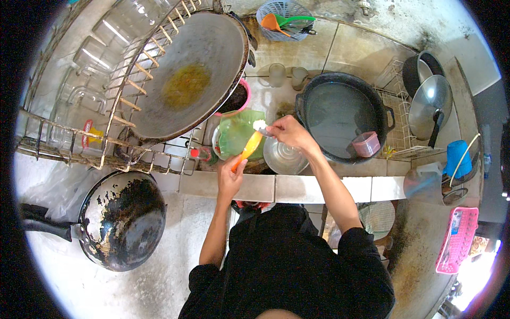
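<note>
My left hand is closed around the lower end of a slim orange-yellow utensil, which slants up and to the right. My right hand pinches at its upper end, where a small white, foam-like lump and a greyish bit show. The kind of utensil and what my right fingers hold are too small to make out. Below the utensil lies a translucent green dish. A clear round bowl or lid sits under my right wrist. Beside the green dish stands a small bottle with a red cap.
To the right, a black two-handled basin holds water and a pink cup. A metal rack with a large wok juts in at the left. Pans stand at the right; a blue basket is at the back.
</note>
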A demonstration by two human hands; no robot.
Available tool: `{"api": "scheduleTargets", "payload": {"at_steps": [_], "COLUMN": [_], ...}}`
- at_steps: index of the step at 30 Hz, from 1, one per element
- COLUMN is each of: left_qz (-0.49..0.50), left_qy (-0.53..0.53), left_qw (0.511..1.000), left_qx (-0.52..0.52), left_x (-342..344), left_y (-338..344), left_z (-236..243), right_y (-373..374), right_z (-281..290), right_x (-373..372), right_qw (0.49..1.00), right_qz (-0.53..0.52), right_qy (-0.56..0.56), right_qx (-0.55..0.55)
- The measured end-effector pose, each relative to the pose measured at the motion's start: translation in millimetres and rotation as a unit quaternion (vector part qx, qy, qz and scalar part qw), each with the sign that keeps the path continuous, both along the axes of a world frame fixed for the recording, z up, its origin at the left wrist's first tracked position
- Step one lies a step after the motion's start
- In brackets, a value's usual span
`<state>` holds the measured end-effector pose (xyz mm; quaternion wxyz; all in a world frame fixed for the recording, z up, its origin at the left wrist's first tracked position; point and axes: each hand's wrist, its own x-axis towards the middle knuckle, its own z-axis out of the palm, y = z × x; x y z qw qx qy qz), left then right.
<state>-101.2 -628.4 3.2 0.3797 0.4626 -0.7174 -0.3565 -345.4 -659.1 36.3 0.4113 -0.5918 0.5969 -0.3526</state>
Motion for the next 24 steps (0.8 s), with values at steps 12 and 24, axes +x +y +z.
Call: {"api": "scheduleTargets", "payload": {"at_steps": [12, 24], "left_qz": [-0.019, -0.057], "left_qy": [0.044, -0.023], "left_qw": [0.998, 0.998], "left_qx": [0.035, -0.032], "left_x": [7.6, 14.8], "left_y": [-8.1, -12.7], "left_z": [-16.5, -1.2], "right_y": [15.3, -8.4], "right_z": [19.4, 47.9], "right_x": [-4.6, -23.7], "right_qw": [0.988, 0.994], "right_qz": [0.127, 0.094], "right_qy": [-0.045, 0.061], "right_qx": [0.07, -0.01]}}
